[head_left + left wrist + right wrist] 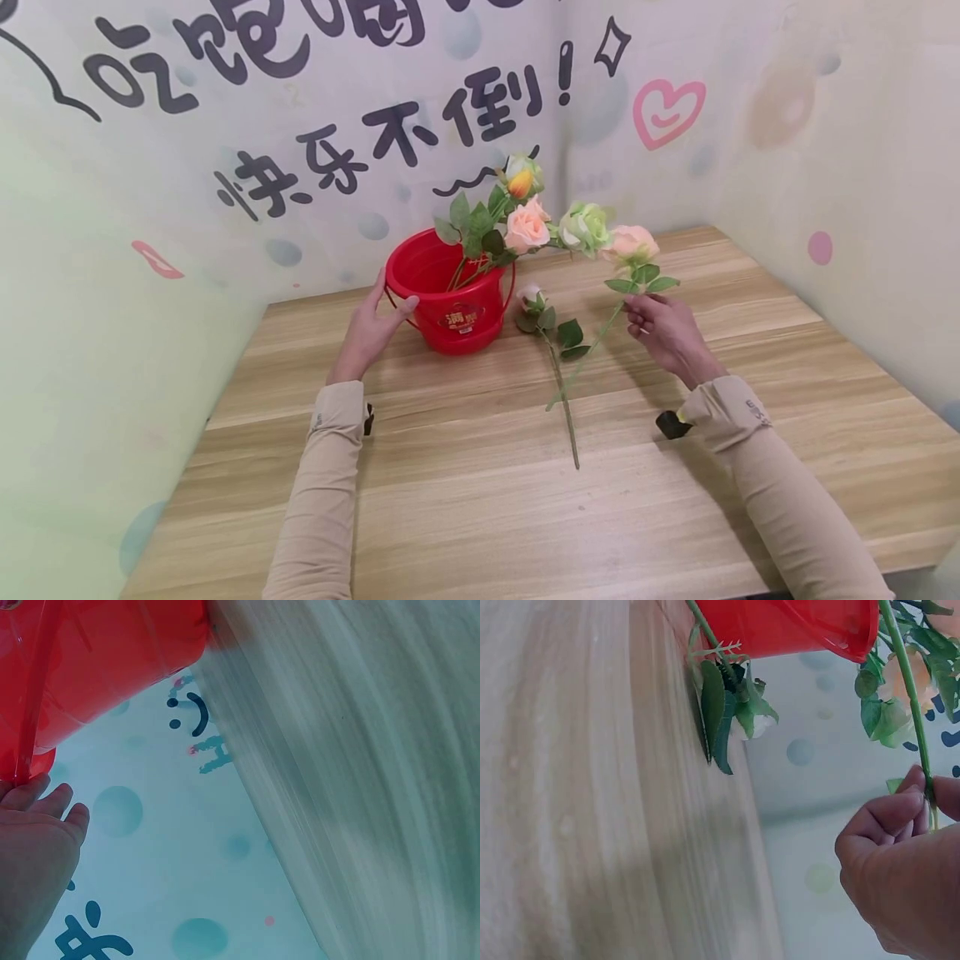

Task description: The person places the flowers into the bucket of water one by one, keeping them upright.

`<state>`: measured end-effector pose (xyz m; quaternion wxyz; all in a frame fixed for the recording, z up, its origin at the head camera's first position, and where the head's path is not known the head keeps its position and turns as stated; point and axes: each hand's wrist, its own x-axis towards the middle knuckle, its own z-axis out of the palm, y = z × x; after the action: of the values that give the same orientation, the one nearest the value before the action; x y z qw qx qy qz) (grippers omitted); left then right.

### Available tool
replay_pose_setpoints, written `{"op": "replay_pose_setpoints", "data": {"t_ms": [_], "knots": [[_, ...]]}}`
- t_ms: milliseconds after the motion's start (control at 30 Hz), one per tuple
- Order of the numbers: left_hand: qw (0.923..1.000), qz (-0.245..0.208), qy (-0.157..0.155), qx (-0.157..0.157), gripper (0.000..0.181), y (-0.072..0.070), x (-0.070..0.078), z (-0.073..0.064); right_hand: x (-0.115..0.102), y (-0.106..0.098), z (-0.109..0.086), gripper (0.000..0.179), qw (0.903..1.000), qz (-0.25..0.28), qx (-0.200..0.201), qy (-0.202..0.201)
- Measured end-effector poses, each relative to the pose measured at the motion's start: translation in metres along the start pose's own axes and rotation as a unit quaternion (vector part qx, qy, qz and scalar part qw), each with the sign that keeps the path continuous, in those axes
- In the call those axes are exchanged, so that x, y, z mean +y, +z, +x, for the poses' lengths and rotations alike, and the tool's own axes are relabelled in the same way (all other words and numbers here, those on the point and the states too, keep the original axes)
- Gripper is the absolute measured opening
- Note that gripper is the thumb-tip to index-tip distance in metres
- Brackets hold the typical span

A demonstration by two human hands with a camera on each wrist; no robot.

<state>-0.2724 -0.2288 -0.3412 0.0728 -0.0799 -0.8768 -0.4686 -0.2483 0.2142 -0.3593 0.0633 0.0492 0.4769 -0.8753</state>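
Observation:
My left hand (369, 329) holds the red plastic bucket (457, 325) at its left side, fingers by the rim and thumb across the front. Artificial flowers stand in the bucket and lean right: a pink rose (527, 225), a pale green rose (585, 227) and an orange-yellow bud (520, 183). With thumb and fingers, my right hand (667, 333) pinches the green stem (911, 697) of a peach-pink rose (632, 243) just below its leaves. That stem slants down to the left, over another flower (531, 300) with a pale bloom and dark leaves lying on the table.
The wood-grain table (465, 500) runs up to a printed wall covering (420, 158) at the back and sides. The bucket's thin red handle (512, 287) hangs down its right side. A small black object (672, 425) shows at the right cuff.

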Motion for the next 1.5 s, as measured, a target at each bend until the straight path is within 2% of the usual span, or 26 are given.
{"op": "replay_pose_setpoints", "data": {"t_ms": [133, 333, 667, 800, 1033, 1167, 1500], "knots": [[1.0, 0.002, -0.001, -0.003, 0.093, 0.0, 0.0, 0.0, -0.004, 0.001, -0.004, 0.014, 0.9992, 0.034, 0.006, -0.022], [1.0, 0.004, -0.001, 0.003, 0.091, 0.0, 0.001, 0.0, -0.009, 0.007, -0.008, 0.011, 0.9943, 0.081, -0.005, -0.069], [1.0, 0.003, -0.005, -0.001, 0.092, -0.001, -0.001, 0.001, -0.01, 0.032, -0.018, 0.017, 0.9819, 0.136, -0.032, -0.127], [1.0, 0.002, -0.002, -0.002, 0.093, -0.001, -0.001, 0.001, -0.009, 0.045, -0.024, 0.016, 0.9781, 0.139, -0.05, -0.147], [1.0, -0.003, -0.001, 0.0, 0.091, -0.001, -0.002, 0.001, 0.0, 0.065, -0.031, 0.014, 0.9777, 0.098, -0.083, -0.166], [1.0, -0.004, 0.001, 0.0, 0.092, -0.001, -0.002, 0.001, 0.007, 0.079, -0.033, 0.021, 0.9757, 0.093, -0.079, -0.182], [0.9999, -0.015, 0.005, 0.005, 0.091, 0.0, -0.003, 0.001, 0.033, 0.119, -0.032, 0.025, 0.9685, 0.074, -0.052, -0.232]]}}
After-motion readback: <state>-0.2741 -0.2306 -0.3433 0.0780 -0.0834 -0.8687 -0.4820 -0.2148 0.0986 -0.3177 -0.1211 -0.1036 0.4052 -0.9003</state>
